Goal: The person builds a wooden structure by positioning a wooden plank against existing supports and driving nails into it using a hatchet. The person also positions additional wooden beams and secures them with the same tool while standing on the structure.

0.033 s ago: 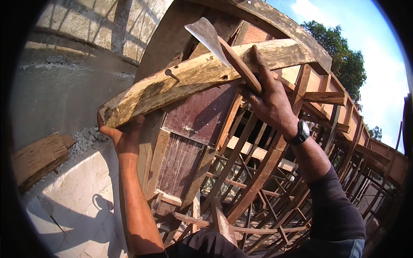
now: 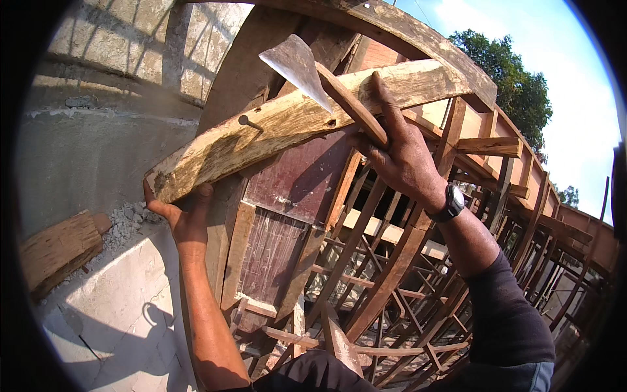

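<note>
And the hatchet point(image 2: 297, 68) edges left, its blade a touch nearer the nail point(image 2: 243, 120) jutting from the plank's face; the right hand point(image 2: 408, 157) stays clenched on its handle, while the left hand point(image 2: 186, 219) clasps the raised plank point(image 2: 281, 127) at its lower-left end, the hold unchanged.

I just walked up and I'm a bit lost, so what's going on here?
A person's left hand holds the left end of a wooden beam. The right hand holds a hatchet by its handle, one finger reaching across the beam. The blade overlaps the beam's upper edge in view; I can't tell if they touch. A nail sticks out of the beam.
</note>
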Tool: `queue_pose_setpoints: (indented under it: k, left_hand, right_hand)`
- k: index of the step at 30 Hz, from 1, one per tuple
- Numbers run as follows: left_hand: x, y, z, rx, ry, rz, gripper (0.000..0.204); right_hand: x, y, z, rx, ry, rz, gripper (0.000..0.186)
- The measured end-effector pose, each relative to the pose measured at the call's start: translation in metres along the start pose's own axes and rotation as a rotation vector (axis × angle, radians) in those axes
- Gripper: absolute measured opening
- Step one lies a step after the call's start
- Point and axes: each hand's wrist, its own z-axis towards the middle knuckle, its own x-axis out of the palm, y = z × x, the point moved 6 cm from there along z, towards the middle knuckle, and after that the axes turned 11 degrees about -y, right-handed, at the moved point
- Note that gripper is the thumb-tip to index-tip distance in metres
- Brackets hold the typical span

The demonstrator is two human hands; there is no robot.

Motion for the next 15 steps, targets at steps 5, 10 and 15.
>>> queue_pose_setpoints:
  k: [5, 10, 15]
  left_hand:
    - [0.020, 0.001, -0.011, 0.093, -0.100, 0.056, 0.123]
    - [0.020, 0.006, -0.018, 0.018, -0.107, -0.005, 0.109]
    - [0.015, -0.005, -0.019, 0.028, -0.104, 0.074, 0.102]
  right_hand:
    - [-0.016, -0.010, -0.005, 0.029, 0.034, -0.063, 0.098]
    - [-0.020, -0.010, -0.029, 0.184, 0.067, 0.162, 0.100]
    - [-0.024, -0.007, -0.079, 0.338, -0.034, 0.285, 0.075]
